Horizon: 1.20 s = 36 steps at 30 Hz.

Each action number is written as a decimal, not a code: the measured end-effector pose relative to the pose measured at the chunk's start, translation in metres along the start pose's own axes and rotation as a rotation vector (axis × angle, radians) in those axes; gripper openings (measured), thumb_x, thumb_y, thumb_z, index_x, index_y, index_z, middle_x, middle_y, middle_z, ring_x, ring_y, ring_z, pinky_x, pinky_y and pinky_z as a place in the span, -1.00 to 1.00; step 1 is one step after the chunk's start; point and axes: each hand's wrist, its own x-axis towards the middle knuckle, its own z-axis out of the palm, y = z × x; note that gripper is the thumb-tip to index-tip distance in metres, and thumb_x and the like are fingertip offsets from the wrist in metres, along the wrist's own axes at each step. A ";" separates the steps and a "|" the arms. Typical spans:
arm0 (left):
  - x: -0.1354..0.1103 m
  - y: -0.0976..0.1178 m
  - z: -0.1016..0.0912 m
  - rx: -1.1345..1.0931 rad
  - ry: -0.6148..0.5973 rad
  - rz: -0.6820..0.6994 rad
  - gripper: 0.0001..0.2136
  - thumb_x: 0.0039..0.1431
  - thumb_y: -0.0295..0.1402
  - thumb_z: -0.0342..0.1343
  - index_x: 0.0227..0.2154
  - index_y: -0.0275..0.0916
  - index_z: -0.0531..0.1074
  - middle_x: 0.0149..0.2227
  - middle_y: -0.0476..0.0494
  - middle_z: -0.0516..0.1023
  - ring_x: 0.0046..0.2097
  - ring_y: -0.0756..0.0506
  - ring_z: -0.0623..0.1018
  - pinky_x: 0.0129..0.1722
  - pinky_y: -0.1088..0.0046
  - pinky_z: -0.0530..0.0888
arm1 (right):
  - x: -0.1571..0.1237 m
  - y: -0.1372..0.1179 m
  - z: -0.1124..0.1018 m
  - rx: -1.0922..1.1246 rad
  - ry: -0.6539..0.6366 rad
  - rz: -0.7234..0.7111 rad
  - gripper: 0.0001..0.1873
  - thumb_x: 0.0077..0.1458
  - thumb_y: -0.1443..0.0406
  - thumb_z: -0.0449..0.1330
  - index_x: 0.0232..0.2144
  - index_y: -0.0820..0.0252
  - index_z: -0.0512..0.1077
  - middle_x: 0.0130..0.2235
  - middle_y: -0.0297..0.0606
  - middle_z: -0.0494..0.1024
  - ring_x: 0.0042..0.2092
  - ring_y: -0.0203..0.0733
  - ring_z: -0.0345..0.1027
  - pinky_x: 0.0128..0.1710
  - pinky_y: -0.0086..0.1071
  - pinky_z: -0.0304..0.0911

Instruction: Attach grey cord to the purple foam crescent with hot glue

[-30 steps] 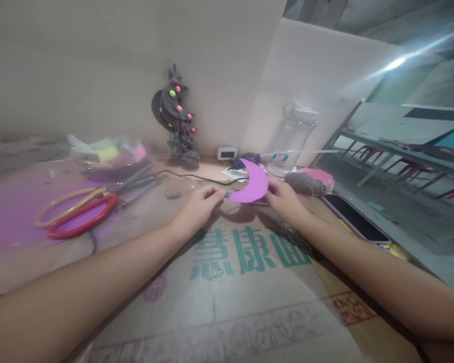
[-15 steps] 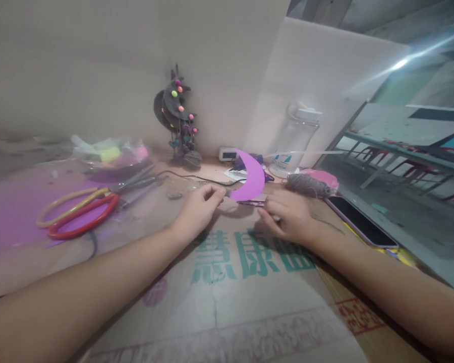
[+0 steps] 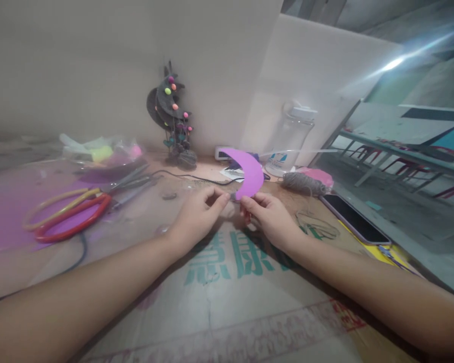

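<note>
A purple crescent (image 3: 251,174), apparently paper or felt, stands up between my hands over the cardboard (image 3: 227,312). My right hand (image 3: 268,217) pinches its lower tip between thumb and fingers. Facing it, my left hand (image 3: 204,209) is closed in a pinch beside the same tip, at a small grey bit (image 3: 232,196) whose kind I cannot make out. A dark looped outline (image 3: 318,225) lies right of my right hand; its kind is unclear. A grey ball of yarn (image 3: 304,183) rests behind that.
Large scissors (image 3: 73,227) with red and yellow handles lie left on purple sheet material (image 3: 3,217). A bag of pompoms (image 3: 102,153), a dark moon ornament (image 3: 172,108) and a clear bottle (image 3: 289,141) stand at the back. A phone (image 3: 355,219) lies right.
My right hand has let go of a thin metal tool and turned to pinch the crescent's tip. A dark looped outline now shows to its right. The view has shifted slightly.
</note>
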 end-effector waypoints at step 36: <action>0.004 -0.007 -0.001 -0.094 0.060 -0.118 -0.77 0.17 -0.20 0.01 -0.46 -0.25 0.39 -0.44 0.00 0.46 -0.35 -0.04 0.41 -0.32 0.48 0.31 | -0.022 -0.004 0.004 -0.537 -0.263 -0.398 -0.92 0.12 0.35 0.03 -0.38 0.15 0.31 -0.46 -0.36 0.40 -0.44 -0.32 0.24 -0.43 -0.45 0.21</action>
